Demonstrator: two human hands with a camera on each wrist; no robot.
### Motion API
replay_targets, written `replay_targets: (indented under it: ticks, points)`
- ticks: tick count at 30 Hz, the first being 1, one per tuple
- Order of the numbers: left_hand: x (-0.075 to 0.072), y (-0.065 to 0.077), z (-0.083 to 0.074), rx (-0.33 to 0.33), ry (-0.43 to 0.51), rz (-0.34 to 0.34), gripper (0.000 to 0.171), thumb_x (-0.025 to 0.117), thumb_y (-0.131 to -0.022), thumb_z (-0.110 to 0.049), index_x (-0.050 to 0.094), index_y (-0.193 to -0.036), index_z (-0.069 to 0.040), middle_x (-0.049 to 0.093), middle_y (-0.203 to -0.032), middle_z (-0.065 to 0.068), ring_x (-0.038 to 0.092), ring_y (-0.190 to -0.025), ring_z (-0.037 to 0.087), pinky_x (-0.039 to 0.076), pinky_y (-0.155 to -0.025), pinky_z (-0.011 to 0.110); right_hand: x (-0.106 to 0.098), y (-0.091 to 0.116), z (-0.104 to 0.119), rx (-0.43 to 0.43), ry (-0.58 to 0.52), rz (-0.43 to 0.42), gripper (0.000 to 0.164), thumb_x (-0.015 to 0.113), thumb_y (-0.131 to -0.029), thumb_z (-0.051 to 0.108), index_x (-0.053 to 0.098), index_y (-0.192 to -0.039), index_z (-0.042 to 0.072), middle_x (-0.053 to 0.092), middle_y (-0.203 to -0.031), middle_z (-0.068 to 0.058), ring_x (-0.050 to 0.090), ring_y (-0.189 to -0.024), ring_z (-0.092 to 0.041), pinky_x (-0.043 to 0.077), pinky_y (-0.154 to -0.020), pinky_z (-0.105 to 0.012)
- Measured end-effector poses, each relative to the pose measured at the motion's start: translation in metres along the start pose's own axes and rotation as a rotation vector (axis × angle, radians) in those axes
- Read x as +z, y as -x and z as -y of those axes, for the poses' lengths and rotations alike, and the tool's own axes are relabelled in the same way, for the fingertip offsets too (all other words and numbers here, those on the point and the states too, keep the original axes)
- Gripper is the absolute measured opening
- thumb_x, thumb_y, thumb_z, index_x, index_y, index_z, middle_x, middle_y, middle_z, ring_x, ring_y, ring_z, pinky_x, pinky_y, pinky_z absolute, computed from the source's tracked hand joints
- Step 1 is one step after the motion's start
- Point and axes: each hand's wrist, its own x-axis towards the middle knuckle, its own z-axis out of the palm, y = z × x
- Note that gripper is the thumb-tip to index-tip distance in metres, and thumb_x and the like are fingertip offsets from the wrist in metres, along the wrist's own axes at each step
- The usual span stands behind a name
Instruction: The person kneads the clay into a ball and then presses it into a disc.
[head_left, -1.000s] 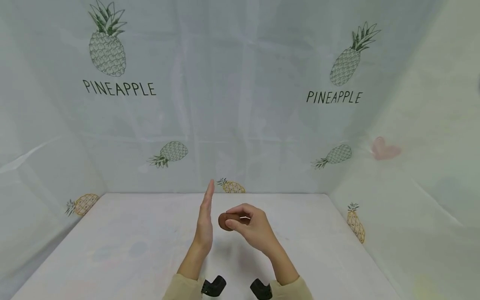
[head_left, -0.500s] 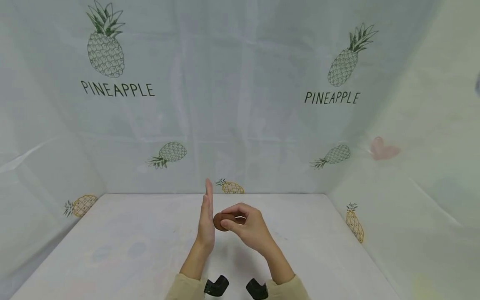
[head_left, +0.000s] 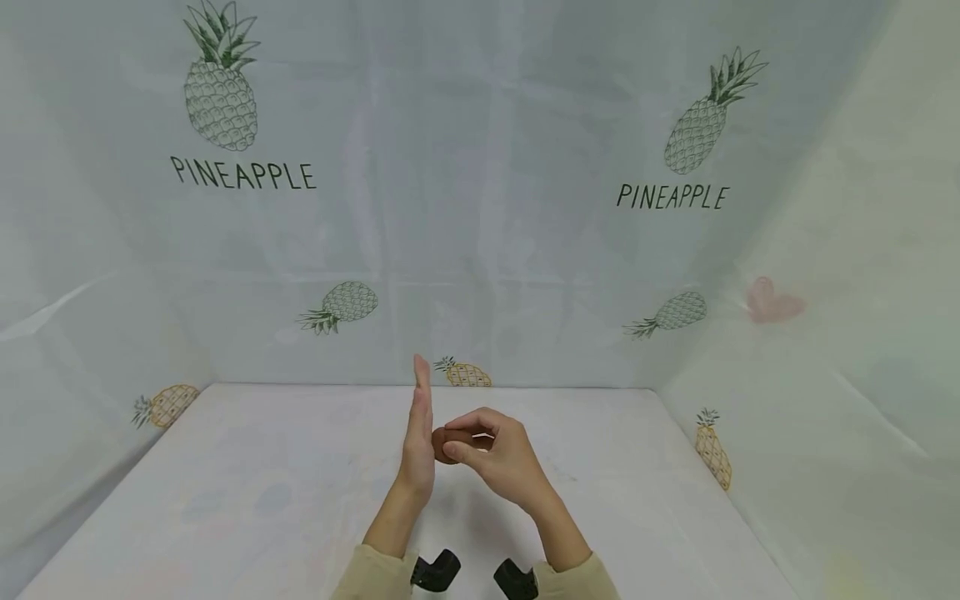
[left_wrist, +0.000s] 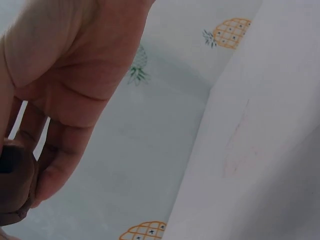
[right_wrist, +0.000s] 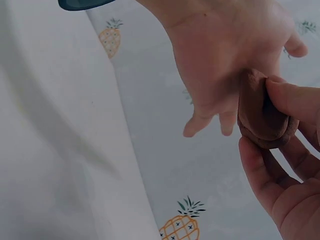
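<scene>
My left hand [head_left: 418,458] stands upright and edge-on, its fingers straight and pointing away. Beside its palm, my right hand [head_left: 512,460] pinches a small brown, rounded, two-layered thing [head_left: 439,445] between thumb and fingers. In the right wrist view this brown thing [right_wrist: 256,112] shows a dark hollow between its layers and lies against the open left palm [right_wrist: 220,70]. The left wrist view shows the right hand [left_wrist: 85,75] curled around the brown thing [left_wrist: 17,185], which is cut off by the frame edge. Both hands are raised above the table.
A white-covered table [head_left: 300,467] lies below the hands. Behind it hangs a pale curtain [head_left: 465,208] printed with pineapples, and similar sheets enclose both sides. Black wrist mounts [head_left: 437,571] stick out from the beige sleeves [head_left: 373,573].
My right hand has moved left with the brown thing, closing the gap to the left palm. The left hand stays upright, and its thumb has become visible. The head view has shifted slightly.
</scene>
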Motion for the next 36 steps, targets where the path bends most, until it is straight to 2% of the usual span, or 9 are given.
replay_targets:
  ticks: [11, 17, 22, 26, 29, 32, 33, 34, 36]
  points:
    - [0.002, -0.001, -0.006, 0.076, 0.017, -0.053, 0.061, 0.010, -0.112, -0.052, -0.010, -0.168, -0.042, -0.011, -0.176, -0.017, -0.017, -0.162, 0.012, -0.011, -0.124, 0.070, 0.001, 0.002, 0.003, -0.007, -0.044, 0.014, 0.026, 0.086, -0.093, 0.017, 0.079, -0.118, 0.017, 0.075, -0.116, -0.002, 0.073, -0.107, -0.018, 0.061, -0.092, -0.032]
    - [0.000, 0.000, -0.011, 0.108, 0.009, -0.071, 0.060, 0.011, -0.113, -0.048, -0.011, -0.168, -0.041, -0.015, -0.177, -0.013, -0.017, -0.161, 0.009, -0.011, -0.125, 0.068, 0.004, 0.004, 0.004, -0.045, -0.050, 0.006, 0.021, 0.075, -0.102, 0.021, 0.078, -0.123, 0.016, 0.074, -0.119, -0.002, 0.071, -0.111, -0.017, 0.060, -0.094, -0.031]
    - [0.003, 0.002, -0.014, 0.071, 0.022, -0.053, 0.060, 0.008, -0.111, -0.055, -0.014, -0.167, -0.045, -0.018, -0.174, -0.019, 0.000, -0.161, 0.015, 0.026, -0.116, 0.050, 0.006, 0.002, 0.005, -0.029, -0.069, -0.068, 0.022, 0.065, -0.109, 0.024, 0.077, -0.123, 0.013, 0.077, -0.117, -0.005, 0.070, -0.111, -0.015, 0.057, -0.095, -0.029]
    - [0.007, 0.003, -0.013, 0.062, 0.026, -0.036, 0.060, 0.007, -0.111, -0.055, -0.015, -0.166, -0.046, -0.019, -0.174, -0.020, 0.001, -0.160, 0.014, 0.023, -0.120, 0.053, 0.005, 0.002, 0.007, 0.004, -0.133, -0.111, 0.026, 0.061, -0.111, 0.027, 0.075, -0.126, 0.011, 0.077, -0.116, -0.010, 0.070, -0.110, -0.018, 0.055, -0.097, -0.029]
    - [0.009, 0.002, -0.012, 0.077, 0.036, -0.029, 0.060, 0.007, -0.112, -0.050, -0.015, -0.167, -0.044, -0.020, -0.174, -0.017, -0.010, -0.160, 0.008, -0.004, -0.126, 0.062, 0.005, 0.003, 0.009, 0.011, -0.180, -0.145, 0.028, 0.058, -0.112, 0.028, 0.074, -0.128, 0.011, 0.075, -0.118, -0.013, 0.071, -0.107, -0.019, 0.055, -0.096, -0.029]
    - [0.013, 0.003, -0.012, 0.064, 0.043, -0.030, 0.058, 0.007, -0.112, -0.052, -0.015, -0.166, -0.047, -0.013, -0.176, -0.013, 0.028, -0.148, 0.013, 0.005, -0.125, 0.059, 0.006, 0.002, 0.008, 0.014, -0.187, -0.188, 0.030, 0.056, -0.113, 0.030, 0.073, -0.129, 0.011, 0.073, -0.117, -0.014, 0.069, -0.101, -0.020, 0.054, -0.094, -0.030]
    - [0.015, 0.004, -0.011, 0.057, 0.046, -0.019, 0.057, 0.006, -0.112, -0.052, -0.015, -0.165, -0.048, -0.014, -0.175, -0.013, 0.028, -0.146, 0.012, 0.006, -0.124, 0.058, 0.007, 0.002, 0.008, 0.010, -0.178, -0.204, 0.030, 0.055, -0.113, 0.030, 0.073, -0.130, 0.012, 0.071, -0.118, -0.013, 0.067, -0.100, -0.019, 0.053, -0.093, -0.030]
    - [0.017, 0.006, -0.011, 0.051, 0.042, -0.012, 0.057, 0.006, -0.112, -0.052, -0.014, -0.165, -0.050, -0.013, -0.175, -0.013, 0.041, -0.132, 0.015, 0.012, -0.122, 0.057, 0.007, 0.002, 0.007, 0.013, -0.165, -0.214, 0.031, 0.054, -0.114, 0.032, 0.072, -0.131, 0.014, 0.070, -0.120, -0.010, 0.065, -0.100, -0.019, 0.052, -0.093, -0.031]
    - [0.023, 0.008, -0.009, 0.044, 0.035, 0.015, 0.057, 0.006, -0.112, -0.052, -0.015, -0.165, -0.050, -0.014, -0.175, -0.014, 0.042, -0.131, 0.017, 0.016, -0.120, 0.057, 0.008, 0.002, 0.007, 0.010, -0.139, -0.234, 0.033, 0.051, -0.115, 0.033, 0.071, -0.134, 0.016, 0.065, -0.122, -0.006, 0.059, -0.103, -0.019, 0.049, -0.093, -0.032]
